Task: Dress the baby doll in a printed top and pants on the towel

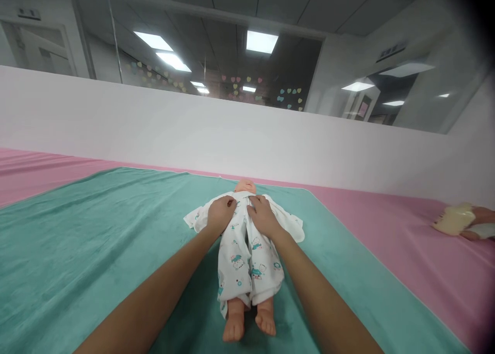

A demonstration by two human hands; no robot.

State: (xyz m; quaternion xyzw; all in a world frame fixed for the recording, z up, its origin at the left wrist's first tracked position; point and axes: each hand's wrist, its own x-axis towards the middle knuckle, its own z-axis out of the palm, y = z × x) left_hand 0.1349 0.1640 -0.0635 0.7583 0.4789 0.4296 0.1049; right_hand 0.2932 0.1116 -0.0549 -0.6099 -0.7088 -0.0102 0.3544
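A baby doll (266, 318) lies on its back, feet toward me, on a teal blanket (116, 230). It wears white baby clothes (236, 261) printed with small teal animals: a top with sleeves spread to both sides, and trousers. My left hand (222, 212) is closed at the waist on the left side, fingers curled on the cloth. Opposite it, my right hand (265, 214) has bent fingers and thumb gripping the cloth near the middle of the waist. The exact fold between the fingertips is hidden on both sides. Bare doll feet stick out of the trouser legs.
Under the blanket spreads a pink sheet (367, 214). At the far right lies another doll-like figure (483, 217) beside a pale yellow item (456, 219). A white low wall (154, 132) with a wide window or mirror (232, 60) above it runs behind.
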